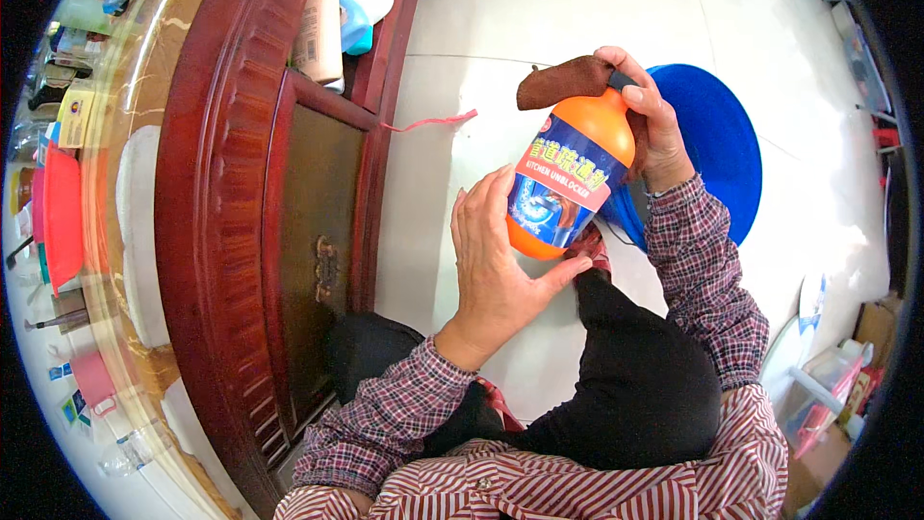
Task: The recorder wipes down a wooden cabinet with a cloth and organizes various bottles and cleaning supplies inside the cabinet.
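Observation:
An orange plastic bottle [592, 125] with a dark blue and red label is held up in front of me, tilted with its neck to the upper right. My left hand [491, 274] supports its lower end, fingers along the left side and thumb below the base. Around the dark cap and neck, my right hand [659, 125] is closed. A brown cloth [563, 83] is bunched in that same hand and hangs over the bottle's shoulder. Behind my right wrist, a blue bucket [727, 154] stands on the floor.
On my left is a dark red wooden cabinet [217, 231] with several bottles [318, 29] in its open upper part. A red ribbon [433, 121] sticks out from it over pale floor tiles [539, 0]. Cluttered goods, including a red basin [63, 217], line the cabinet top.

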Demonstrator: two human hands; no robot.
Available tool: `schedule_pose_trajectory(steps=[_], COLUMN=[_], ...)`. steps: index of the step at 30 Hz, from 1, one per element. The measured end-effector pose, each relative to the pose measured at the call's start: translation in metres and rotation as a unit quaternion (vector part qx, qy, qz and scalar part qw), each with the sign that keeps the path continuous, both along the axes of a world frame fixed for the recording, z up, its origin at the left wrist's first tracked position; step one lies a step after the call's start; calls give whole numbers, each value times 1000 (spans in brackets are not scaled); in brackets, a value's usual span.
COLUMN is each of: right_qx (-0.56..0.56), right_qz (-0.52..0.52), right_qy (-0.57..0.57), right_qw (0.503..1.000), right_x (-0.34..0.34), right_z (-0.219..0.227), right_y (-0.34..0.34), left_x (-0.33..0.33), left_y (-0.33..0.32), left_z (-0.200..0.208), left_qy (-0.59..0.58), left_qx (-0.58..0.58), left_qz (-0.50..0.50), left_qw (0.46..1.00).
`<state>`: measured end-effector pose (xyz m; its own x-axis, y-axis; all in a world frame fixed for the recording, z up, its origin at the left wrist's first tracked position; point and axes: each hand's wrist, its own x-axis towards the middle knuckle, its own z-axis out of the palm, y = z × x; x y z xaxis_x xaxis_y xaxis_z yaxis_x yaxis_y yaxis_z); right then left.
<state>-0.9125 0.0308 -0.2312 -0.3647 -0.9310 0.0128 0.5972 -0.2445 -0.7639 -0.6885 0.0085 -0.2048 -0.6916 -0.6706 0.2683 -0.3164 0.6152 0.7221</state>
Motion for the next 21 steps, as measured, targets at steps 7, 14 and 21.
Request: schedule_pose_trajectory(steps=[7, 14, 21], right_qx=[-2, 36, 104], right_qz=[9, -11, -50], right_qy=[1, 71, 137], right_qw=[1000, 997, 984], right_x=[-5, 4, 29], right_z=[-5, 5, 28], right_y=[1, -6, -20], left_x=[-2, -6, -23], left_y=[0, -2, -27], left_z=[-1, 4, -15], left_qy=[-3, -73, -62], left_qx=[-15, -109, -114], left_qz=[-2, -20, 32], left_qw=[1000, 991, 991])
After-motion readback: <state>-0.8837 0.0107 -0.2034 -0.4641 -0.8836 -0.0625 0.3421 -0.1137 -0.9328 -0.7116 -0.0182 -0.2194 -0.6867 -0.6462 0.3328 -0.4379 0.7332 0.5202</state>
